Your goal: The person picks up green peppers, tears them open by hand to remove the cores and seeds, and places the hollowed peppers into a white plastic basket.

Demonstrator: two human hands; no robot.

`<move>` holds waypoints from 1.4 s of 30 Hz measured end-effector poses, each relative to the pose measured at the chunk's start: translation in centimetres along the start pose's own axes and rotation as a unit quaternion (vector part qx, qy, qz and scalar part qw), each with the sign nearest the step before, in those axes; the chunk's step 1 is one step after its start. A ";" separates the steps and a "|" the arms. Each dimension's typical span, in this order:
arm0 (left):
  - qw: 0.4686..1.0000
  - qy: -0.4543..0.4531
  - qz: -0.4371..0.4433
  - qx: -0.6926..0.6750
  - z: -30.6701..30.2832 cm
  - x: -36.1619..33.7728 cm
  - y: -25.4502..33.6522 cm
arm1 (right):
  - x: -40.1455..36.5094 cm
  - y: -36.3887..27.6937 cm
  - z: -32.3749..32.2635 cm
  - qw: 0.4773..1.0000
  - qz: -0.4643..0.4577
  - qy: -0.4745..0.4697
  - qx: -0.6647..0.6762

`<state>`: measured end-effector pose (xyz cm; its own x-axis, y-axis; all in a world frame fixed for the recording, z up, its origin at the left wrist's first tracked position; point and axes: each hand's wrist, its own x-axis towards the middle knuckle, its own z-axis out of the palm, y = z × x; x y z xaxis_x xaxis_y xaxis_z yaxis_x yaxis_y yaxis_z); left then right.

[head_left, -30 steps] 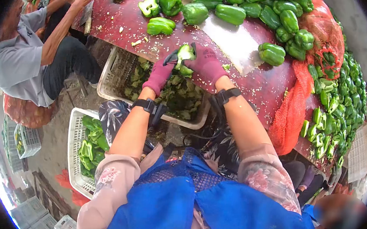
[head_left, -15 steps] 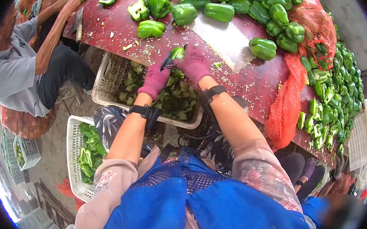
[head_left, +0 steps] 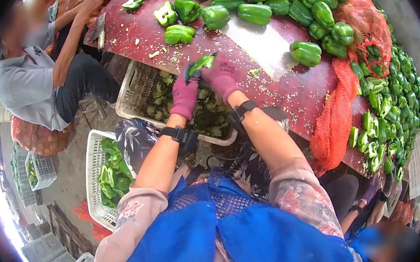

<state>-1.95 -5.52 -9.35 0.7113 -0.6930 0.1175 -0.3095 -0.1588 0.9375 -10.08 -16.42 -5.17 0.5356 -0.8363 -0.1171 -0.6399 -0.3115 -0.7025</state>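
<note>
Both my hands wear purple gloves and meet above the near edge of the red table [head_left: 144,30]. Between them is a green bell pepper piece [head_left: 204,63], tilted, its lower part covered by fingers. My left hand [head_left: 185,94] is closed around its left side, with dark fingertips against it. My right hand [head_left: 222,76] is closed on its right side. Whether a small tool is in either hand, I cannot make out. Just below stands a crate [head_left: 130,81] with green pepper scraps in it.
Whole green peppers [head_left: 254,13] and cut halves [head_left: 166,14] lie at the table's far side. A red mesh sack [head_left: 333,127] hangs over the right side beside a large pepper pile [head_left: 402,98]. A white basket [head_left: 93,185] holds pepper pieces. Other people sit left and lower right.
The pepper piece between my hands now shows more of its length and stands more upright. My left hand sits slightly lower. The whole view has shifted a little, bringing more of the left person into sight.
</note>
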 end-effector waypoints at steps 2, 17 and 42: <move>0.997 0.039 0.055 -0.029 -0.7 -0.2 1.7 | -1.4 -1.0 -0.7 0.997 -0.015 0.013 0.080; 0.970 0.065 -0.015 -0.235 -13.1 0.9 -0.8 | -1.1 -0.4 0.1 0.891 -0.134 -0.289 0.323; 0.990 0.095 0.094 -0.042 -13.0 -5.4 5.3 | -8.2 -7.4 1.2 0.919 -0.383 -0.071 0.051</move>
<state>0.79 6.49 -0.71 0.7537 -0.5593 0.3452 -0.4005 0.0256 0.9159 -9.08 -6.66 0.12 0.8787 -0.3193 0.3550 0.0063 -0.7357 -0.6773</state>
